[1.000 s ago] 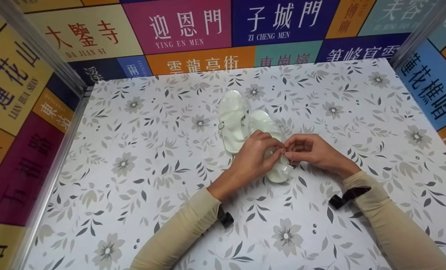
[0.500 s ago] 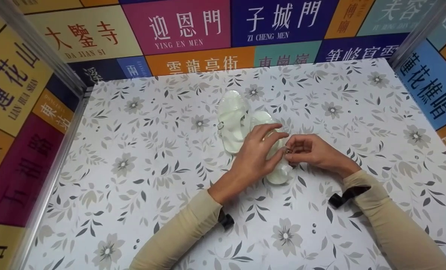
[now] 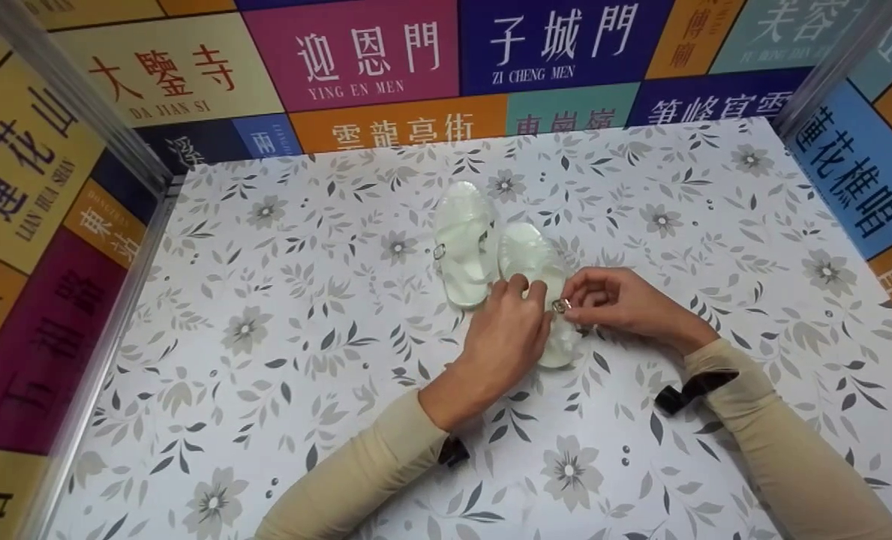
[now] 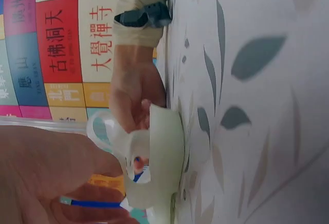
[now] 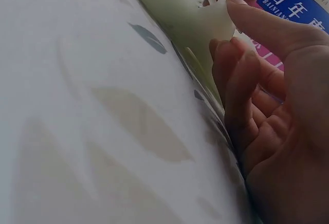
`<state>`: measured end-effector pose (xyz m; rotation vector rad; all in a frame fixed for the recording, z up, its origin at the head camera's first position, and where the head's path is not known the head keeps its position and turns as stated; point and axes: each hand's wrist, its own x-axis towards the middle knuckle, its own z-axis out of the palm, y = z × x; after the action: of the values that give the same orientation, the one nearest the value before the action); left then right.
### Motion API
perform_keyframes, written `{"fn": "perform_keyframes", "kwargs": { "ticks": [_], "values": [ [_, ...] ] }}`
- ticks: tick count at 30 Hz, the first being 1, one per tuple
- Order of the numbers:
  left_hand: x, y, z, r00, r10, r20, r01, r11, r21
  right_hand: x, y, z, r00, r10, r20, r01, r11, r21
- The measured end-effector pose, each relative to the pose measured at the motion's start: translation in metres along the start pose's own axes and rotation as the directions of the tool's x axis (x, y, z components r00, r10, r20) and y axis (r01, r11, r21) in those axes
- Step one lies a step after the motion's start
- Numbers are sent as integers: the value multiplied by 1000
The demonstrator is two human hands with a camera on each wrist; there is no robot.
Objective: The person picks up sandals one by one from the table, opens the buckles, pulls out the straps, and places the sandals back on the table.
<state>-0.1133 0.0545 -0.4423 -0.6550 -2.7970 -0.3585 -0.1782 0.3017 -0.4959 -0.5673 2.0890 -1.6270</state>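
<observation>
With right hand (image 3: 618,300) (head view), pinching buckle (image 3: 562,305) at right edge of nearer sandal (image 3: 533,259) on table (image 3: 656,480); with left hand (image 3: 502,334), curled over it, hold unclear. From left wrist, see strap (image 4: 121,144) looped above sandal. From right wrist: probably adjusting buckle; next, guide strap.

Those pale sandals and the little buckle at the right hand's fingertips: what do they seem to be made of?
Sandals: probably molded soft plastic or rubber; the surface is smooth and milky pale green, with glossy highlights.
Buckle: apparently polished metal, since its small frame looks silvery and bright, though metal-coated plastic could look the same.
</observation>
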Motion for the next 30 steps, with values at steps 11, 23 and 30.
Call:
{"fn": "perform_keyframes", "kwargs": {
  "ticks": [11, 23, 30],
  "values": [
    [4, -13, 5, 991, -10, 131, 51, 949, -312, -2, -2, 3, 1000, 7, -30, -7, 1000, 13],
    [6, -13, 8, 997, -6, 78, 40, 899, -436, -1, -6, 2, 997, -10, -73, 8, 1000, -23],
    [10, -9, 25, 999, -25, -33, 4, 851, -525, -3, -8, -5, 987, -27, -160, 28, 1000, 4]
  ]
}}
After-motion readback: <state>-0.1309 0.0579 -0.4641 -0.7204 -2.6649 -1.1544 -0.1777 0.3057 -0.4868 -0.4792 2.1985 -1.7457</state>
